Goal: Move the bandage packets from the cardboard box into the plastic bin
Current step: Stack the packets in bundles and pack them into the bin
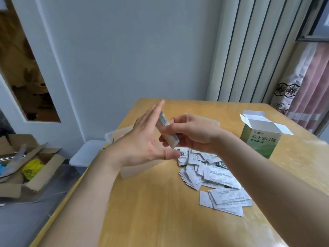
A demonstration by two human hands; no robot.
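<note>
My right hand (192, 132) grips a small stack of white bandage packets (167, 132), held edge-on above the table. My left hand (142, 138) is open with straight fingers, its palm flat against the stack's left side. Both hands hover over a clear plastic bin (115, 134), which is mostly hidden behind them. Several loose packets (213, 177) lie in a heap on the wooden table (151, 211) below my right forearm. The green and white cardboard box (258, 139) stands upright at the right with its top flaps open.
A clear lidded container (85, 154) sits beside the table's left edge. On the floor at the left lies an open brown carton (26, 168) with a yellow bag inside. A radiator (249, 50) and curtain (306, 90) stand behind the table.
</note>
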